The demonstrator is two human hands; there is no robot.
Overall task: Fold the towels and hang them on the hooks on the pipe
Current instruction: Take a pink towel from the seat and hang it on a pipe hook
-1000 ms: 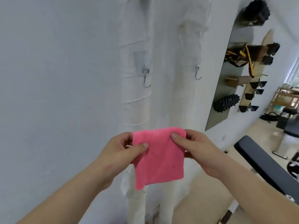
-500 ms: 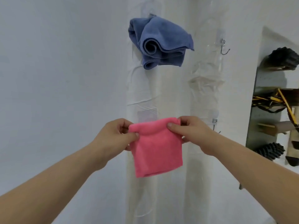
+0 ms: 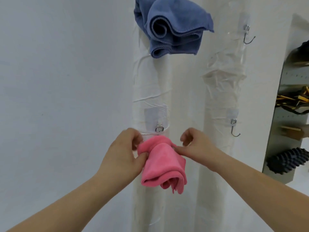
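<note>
A folded pink towel (image 3: 164,162) hangs bunched against the left white wrapped pipe (image 3: 150,91), just under a metal hook's bracket (image 3: 159,129); the hook's tip is hidden by the cloth. My left hand (image 3: 124,154) pinches the towel's upper left edge. My right hand (image 3: 197,145) touches its upper right edge with thumb and fingertips, the other fingers spread. A folded blue towel (image 3: 172,27) hangs higher on the same pipe. The right pipe (image 3: 224,91) carries two bare hooks, an upper hook (image 3: 248,36) and a lower hook (image 3: 235,129).
A plain white wall (image 3: 66,81) fills the left side. At the right edge stands a grey pegboard rack (image 3: 284,106) holding a black spiky foam roller (image 3: 292,160), yellow-and-black straps (image 3: 294,101) and wooden pegs.
The pink towel went from flat and held up by both hands to draped and bunched at the lower left hook. Both hands moved up toward the pipe. The view tilted upward.
</note>
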